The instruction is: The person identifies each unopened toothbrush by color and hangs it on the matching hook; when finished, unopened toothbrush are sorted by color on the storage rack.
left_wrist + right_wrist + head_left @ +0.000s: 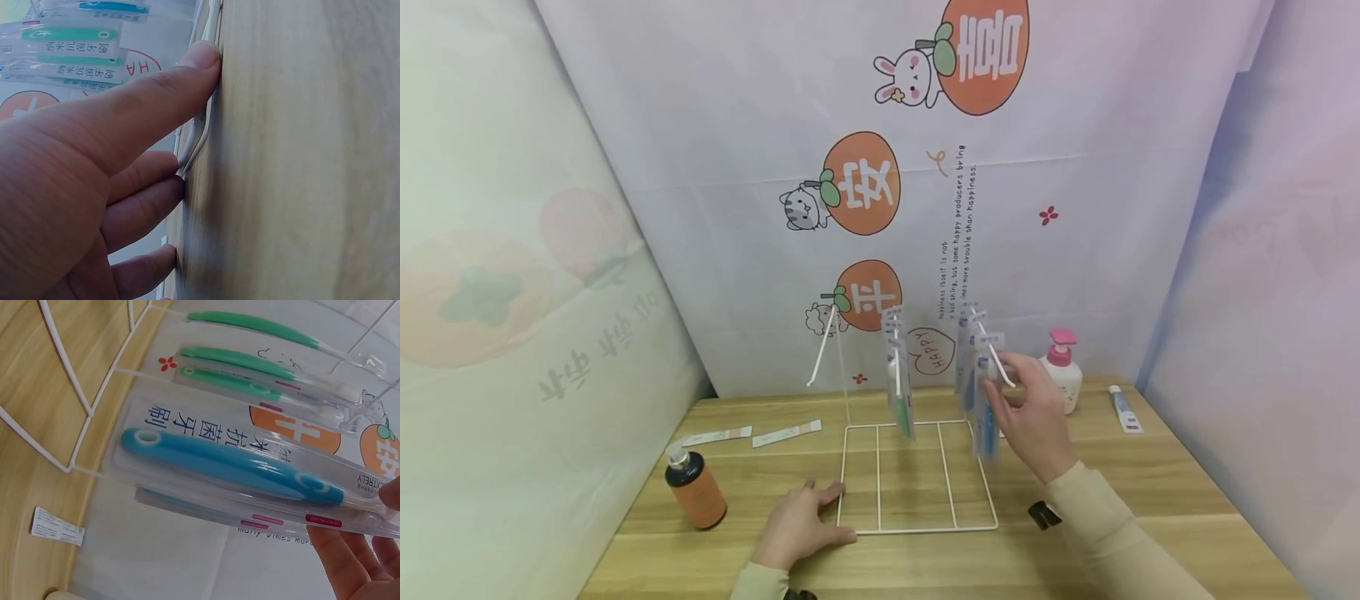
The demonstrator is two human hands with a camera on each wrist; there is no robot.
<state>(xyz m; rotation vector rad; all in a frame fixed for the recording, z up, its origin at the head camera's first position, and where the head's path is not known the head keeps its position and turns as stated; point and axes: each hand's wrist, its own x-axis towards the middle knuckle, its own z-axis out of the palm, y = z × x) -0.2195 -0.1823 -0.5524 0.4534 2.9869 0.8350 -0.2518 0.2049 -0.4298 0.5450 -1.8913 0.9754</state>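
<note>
Nearest the camera, the left hand [801, 523] lies flat with straight fingers on the wooden tabletop [1150, 492], its fingertips pressing the near left corner of the white wire display rack's [917, 479] base; the left wrist view shows the thumb against the thin wire. That grip is open and holds nothing. It seems to be steadying the light rack, and it should go on bearing down while the other hand works.

At the rack's right peg, the right hand [1033, 417] pinches the top of a clear blister pack holding a blue toothbrush [231, 464], which hangs between the fingers just beside the white hook [996, 360]. Whether the pack's hanging hole is on the hook cannot be told. To do this well, I judge the pack should be kept square to the peg, moved along the hook's line instead of twisted, and kept from dragging the blue packs behind it. Green toothbrush packs [898, 379] hang on the middle peg, well clear.

Near left stands an orange bottle with a black top [695, 490]; far right, a white pump bottle with a pink head [1062, 368].
</note>
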